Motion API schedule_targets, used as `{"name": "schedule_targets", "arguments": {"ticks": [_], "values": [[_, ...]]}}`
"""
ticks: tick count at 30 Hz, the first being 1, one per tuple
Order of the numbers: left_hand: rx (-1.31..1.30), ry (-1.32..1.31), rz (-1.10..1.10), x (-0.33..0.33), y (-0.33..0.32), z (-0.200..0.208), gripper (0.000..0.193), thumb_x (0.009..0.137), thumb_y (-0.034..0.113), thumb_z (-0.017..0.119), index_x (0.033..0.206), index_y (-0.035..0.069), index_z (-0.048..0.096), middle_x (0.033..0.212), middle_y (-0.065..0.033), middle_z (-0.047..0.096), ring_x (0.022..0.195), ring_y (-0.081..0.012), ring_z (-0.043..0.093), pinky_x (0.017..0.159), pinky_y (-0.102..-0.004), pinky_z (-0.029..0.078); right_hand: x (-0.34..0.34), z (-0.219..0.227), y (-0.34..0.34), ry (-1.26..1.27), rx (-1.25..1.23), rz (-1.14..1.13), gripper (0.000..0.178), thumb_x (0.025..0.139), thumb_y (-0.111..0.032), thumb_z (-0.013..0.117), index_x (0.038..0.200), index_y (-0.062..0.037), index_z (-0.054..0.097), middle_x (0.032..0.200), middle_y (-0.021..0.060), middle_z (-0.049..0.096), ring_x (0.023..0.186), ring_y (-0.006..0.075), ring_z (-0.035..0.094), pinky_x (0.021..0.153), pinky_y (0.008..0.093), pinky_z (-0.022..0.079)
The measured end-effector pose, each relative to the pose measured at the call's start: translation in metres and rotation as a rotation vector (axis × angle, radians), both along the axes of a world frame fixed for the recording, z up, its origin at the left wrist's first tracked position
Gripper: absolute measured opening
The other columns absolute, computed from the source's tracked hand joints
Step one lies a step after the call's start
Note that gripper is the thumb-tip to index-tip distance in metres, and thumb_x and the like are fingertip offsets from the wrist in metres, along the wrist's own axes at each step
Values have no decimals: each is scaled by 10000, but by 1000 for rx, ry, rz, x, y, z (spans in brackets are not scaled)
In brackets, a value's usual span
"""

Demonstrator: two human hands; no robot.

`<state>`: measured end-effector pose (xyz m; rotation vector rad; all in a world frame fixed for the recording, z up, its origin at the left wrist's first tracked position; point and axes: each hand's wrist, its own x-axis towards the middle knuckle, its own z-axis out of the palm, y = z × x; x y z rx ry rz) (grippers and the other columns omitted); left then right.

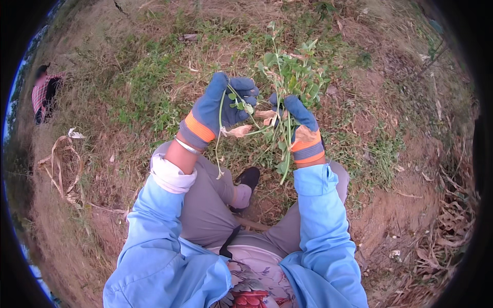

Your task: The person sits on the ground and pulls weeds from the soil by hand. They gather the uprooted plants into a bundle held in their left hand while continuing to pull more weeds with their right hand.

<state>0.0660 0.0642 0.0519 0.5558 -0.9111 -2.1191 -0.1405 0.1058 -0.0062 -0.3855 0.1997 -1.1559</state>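
My left hand [224, 100], in a blue work glove with an orange and grey cuff, pinches a thin green stem [221, 120] that bears a few small round leaves. The stem hangs down past the wrist. In the same kind of glove, my right hand [302, 120] is closed around a bunch of leafy green plants [295, 77]. Leaves fan out beyond the fist, and stems trail below it. Some dry, tan leaves [238, 131] hang between the two hands. My right fingertips are partly hidden behind the plants.
I sit low on ground with patchy grass and weeds [159, 92]. A looped dry stalk [67, 164] lies at the left, and dry leaf litter [452, 231] at the right. Far left, another person [41, 95] in a checked top is among the grass. My dark shoe [249, 179] is between my knees.
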Motion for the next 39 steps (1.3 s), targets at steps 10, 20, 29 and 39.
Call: {"name": "schedule_targets", "arguments": {"ticks": [10,20,29,39], "values": [[-151,-753,243,-11,5,-30,457,798,326,571,1103,-4,486,960,-100,578,868,-166,564,695,-276,480,6,3,2,216,-26,-129,277,821,-96,531,1060,37,490,954,133,584,791,212,598,663,349,525],[-570,-939,130,-13,8,-14,433,781,294,572,1075,-18,510,953,-130,589,923,-208,552,823,-308,417,-1,-14,-7,401,-140,-179,283,788,-48,555,1054,28,496,952,118,581,789,188,588,653,325,520],[178,97,161,-16,-8,-38,290,857,211,486,1086,32,485,1085,-105,527,985,-225,506,876,-372,403,20,9,3,604,-182,-158,320,764,-74,601,1066,-2,522,941,59,592,805,142,568,676,282,473],[145,-18,382,-11,1,-27,153,801,115,565,933,49,525,841,-44,562,763,-163,548,728,-328,469,24,1,-2,530,-118,-268,292,778,-79,578,1055,-1,530,895,67,604,726,158,587,604,276,492]]}}
